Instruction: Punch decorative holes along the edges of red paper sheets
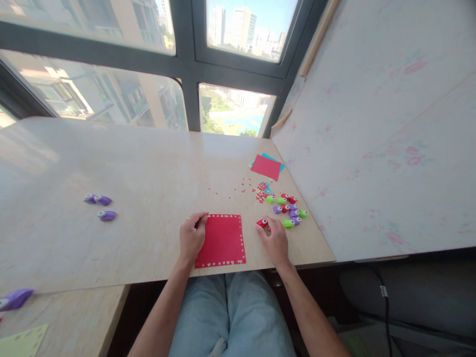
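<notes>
You're reaching both forearms forward, palms down. Your left hand is lying flat, thumb and forefinger pinching; your right hand is curling, fingertips touching down.

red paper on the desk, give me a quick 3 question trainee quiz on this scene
1. True or false: the left hand rests on the red paper.
2. What does the right hand touch? A a red punch, B a purple punch, C the paper stack
3. Fill in: the red paper's edges carry punched ____ shapes.

Key: 1 true; 2 A; 3 heart
</notes>
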Motion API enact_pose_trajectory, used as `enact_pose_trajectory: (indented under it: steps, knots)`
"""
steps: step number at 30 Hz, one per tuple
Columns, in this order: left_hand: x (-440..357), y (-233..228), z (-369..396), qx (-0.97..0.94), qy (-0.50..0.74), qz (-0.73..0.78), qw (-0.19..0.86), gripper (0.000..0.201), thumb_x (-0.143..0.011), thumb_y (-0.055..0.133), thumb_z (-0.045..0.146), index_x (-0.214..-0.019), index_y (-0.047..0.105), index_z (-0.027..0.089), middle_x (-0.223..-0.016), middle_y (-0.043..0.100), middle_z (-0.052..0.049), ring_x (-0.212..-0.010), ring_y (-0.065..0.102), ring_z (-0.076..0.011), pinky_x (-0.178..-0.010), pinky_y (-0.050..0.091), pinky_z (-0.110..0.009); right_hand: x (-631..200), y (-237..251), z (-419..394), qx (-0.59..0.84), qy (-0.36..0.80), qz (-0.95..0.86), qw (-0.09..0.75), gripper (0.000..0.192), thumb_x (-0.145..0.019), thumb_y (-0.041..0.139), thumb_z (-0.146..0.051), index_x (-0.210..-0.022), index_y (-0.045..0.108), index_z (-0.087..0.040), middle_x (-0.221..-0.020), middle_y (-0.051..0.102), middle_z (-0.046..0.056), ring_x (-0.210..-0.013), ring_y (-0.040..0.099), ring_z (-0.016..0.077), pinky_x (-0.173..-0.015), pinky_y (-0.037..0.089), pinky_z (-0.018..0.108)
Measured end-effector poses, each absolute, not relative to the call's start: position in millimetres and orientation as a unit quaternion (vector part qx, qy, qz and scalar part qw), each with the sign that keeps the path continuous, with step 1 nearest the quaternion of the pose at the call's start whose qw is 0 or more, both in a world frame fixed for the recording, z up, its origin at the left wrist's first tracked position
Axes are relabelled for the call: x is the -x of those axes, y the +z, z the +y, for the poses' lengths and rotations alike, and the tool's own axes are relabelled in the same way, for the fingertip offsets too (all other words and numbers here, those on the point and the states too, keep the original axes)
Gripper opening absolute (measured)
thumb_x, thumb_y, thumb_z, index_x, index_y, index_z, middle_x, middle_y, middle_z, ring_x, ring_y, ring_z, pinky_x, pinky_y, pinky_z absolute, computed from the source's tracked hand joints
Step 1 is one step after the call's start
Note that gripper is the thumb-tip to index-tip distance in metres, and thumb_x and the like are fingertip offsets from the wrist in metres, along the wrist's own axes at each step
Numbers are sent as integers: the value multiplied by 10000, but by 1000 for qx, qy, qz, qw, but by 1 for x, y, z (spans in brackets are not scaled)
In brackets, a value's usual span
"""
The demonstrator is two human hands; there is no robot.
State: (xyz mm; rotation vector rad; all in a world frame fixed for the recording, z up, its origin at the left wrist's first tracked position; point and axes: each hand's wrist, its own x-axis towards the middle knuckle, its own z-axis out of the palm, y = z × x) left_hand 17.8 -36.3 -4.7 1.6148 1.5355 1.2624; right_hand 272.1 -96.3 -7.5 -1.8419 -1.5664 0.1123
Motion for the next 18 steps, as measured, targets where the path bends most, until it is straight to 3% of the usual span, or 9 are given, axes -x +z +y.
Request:
enact_pose_trajectory:
  steps: [18]
  knots:
    - [-18,-7,-36,-606,472,577,278,257,-892,517,348,-959,704,186,-960,725,-67,-863,660,-209,-774,493,-328,-271,-8,-97,697,48,-605,383,354,-895,508,-372,-1147,622,-153,-998,636,126,-853,585,243,-830,492,415]
